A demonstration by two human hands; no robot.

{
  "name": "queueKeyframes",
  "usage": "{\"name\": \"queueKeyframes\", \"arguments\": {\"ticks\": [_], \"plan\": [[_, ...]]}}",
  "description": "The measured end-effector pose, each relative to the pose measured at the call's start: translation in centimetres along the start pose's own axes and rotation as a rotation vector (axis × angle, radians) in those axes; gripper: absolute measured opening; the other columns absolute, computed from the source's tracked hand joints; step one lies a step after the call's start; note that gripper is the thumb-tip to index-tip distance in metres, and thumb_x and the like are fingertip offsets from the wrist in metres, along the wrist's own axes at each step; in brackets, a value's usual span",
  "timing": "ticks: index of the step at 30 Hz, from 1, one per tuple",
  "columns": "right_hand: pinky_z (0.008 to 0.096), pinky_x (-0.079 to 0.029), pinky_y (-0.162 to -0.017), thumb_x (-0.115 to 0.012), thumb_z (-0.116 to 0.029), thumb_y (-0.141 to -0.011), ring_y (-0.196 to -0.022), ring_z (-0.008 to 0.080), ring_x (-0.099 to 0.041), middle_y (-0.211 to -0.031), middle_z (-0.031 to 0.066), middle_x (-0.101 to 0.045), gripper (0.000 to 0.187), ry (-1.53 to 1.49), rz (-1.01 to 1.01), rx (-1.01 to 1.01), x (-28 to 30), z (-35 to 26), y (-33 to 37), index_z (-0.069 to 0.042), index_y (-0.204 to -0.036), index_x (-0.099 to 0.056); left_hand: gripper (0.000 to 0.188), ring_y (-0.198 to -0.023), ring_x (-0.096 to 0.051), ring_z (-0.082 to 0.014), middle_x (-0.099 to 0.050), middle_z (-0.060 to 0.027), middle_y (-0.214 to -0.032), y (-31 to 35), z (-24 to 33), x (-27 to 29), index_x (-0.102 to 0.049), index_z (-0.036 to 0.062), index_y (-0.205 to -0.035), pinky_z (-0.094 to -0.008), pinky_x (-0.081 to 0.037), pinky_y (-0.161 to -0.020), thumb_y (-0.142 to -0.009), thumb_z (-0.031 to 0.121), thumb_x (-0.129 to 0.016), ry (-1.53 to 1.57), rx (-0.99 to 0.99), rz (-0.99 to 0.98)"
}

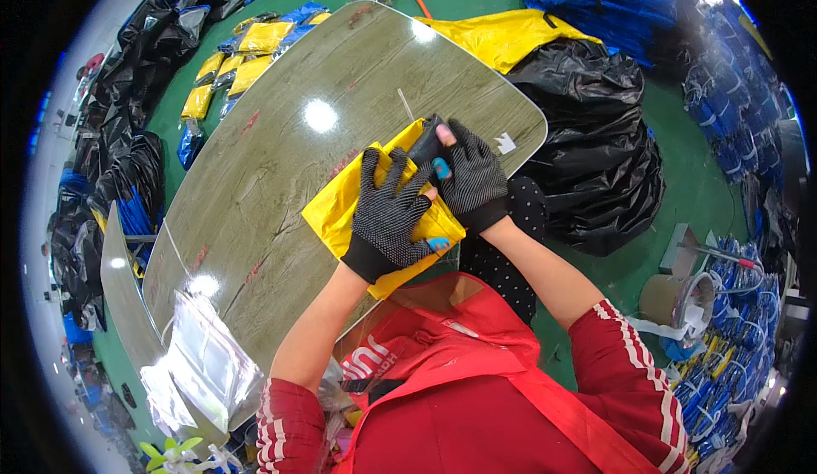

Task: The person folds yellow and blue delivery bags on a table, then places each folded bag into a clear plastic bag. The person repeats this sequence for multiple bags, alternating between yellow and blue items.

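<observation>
A folded yellow plastic-like sheet [328, 210] lies on the near right part of the wood-patterned table [281, 151], with a dark grey fold [423, 146] showing at its far edge. Both hands wear black dotted gloves with some fingertips bare or wrapped in blue. My left hand [387, 210] rests flat on top of the yellow sheet, fingers spread. At the sheet's right side, my right hand [472, 176] is curled, thumb and fingers closed on the dark fold. Part of the sheet is hidden beneath the hands.
Clear plastic bags [208, 351] lie at the table's near left corner. Yellow and blue packets [255, 40] sit on the green floor beyond. Right of the table stand a big black plastic heap [587, 134] and a yellow sheet [511, 31]. A tape roll [681, 299] is at the right.
</observation>
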State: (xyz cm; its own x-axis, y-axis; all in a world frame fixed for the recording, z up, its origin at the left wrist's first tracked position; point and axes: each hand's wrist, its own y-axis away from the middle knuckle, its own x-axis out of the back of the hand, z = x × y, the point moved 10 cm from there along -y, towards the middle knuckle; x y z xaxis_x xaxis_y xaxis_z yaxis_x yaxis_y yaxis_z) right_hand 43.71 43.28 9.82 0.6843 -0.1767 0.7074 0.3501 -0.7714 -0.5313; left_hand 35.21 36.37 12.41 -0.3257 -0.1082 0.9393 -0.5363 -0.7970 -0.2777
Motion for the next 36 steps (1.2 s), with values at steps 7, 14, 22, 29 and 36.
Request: {"name": "queueKeyframes", "arguments": {"ticks": [7, 14, 22, 29, 36], "plan": [[0.0511, -0.034, -0.108, -0.078, -0.031, -0.067, -0.127, 0.038, -0.046, -0.136, 0.0204, -0.048, 0.082, 0.03, -0.369, 0.539, 0.3, -5.2, 2.8, -0.012, -0.14, -0.044, 0.042, -0.072, -0.064, -0.0328, -0.065, -0.0159, -0.074, 8.9, -1.4, 12.9, -0.075, 0.0095, -0.091, -0.0426, -0.051, -0.07, -0.079, 0.049, -0.071, -0.113, 0.692, -0.318], [0.0323, -0.043, -0.101, -0.062, -0.004, -0.089, -0.121, 0.0225, -0.053, -0.133, 0.0118, -0.053, 0.052, -1.296, -0.001, -0.599, -1.3, 8.3, 3.7, 0.0, -0.137, -0.043, 0.049, -0.098, -0.061, -0.0348, -0.064, -0.0189, -0.109, 16.5, -2.8, 18.6, -0.062, 0.0032, -0.119, -0.0424, -0.047, -0.088, -0.08, 0.03, -0.074, -0.58, 0.643, 0.123], [0.0393, -0.029, -0.111, -0.066, -0.026, -0.088, -0.133, 0.0333, -0.039, -0.138, 0.0166, -0.048, 0.057, -0.287, 0.442, -0.275, 8.2, 9.0, 3.2, 0.0, -0.135, -0.048, 0.072, -0.138, -0.029, -0.0402, -0.04, -0.0251, -0.142, 2.8, -4.9, 6.2, -0.046, 0.0006, -0.133, -0.058, -0.016, -0.115, -0.078, 0.041, -0.07, -0.472, 0.477, 0.444], [0.0545, -0.025, -0.111, -0.057, -0.048, -0.087, -0.126, 0.037, -0.047, -0.127, 0.0111, -0.06, 0.046, 0.457, -0.156, 0.503, 2.9, 1.4, -5.5, -0.019, -0.123, -0.063, 0.081, -0.143, -0.017, -0.0468, -0.028, -0.0198, -0.154, -0.4, -4.6, -4.4, -0.041, 0.0108, -0.141, -0.0583, -0.005, -0.117, -0.073, 0.044, -0.071, 0.043, 0.194, 0.033], [0.0461, -0.042, -0.097, -0.073, -0.043, -0.079, -0.101, 0.0372, -0.058, -0.106, 0.0224, -0.062, 0.072, 0.155, 0.057, 0.174, 2.2, 7.3, -6.5, 0.002, -0.13, -0.049, 0.085, -0.14, -0.025, -0.0465, -0.035, -0.0241, -0.148, 2.3, -5.2, -2.0, -0.034, 0.0101, -0.143, -0.0577, -0.015, -0.116, -0.072, 0.032, -0.075, 0.327, 0.082, 0.374]]}}
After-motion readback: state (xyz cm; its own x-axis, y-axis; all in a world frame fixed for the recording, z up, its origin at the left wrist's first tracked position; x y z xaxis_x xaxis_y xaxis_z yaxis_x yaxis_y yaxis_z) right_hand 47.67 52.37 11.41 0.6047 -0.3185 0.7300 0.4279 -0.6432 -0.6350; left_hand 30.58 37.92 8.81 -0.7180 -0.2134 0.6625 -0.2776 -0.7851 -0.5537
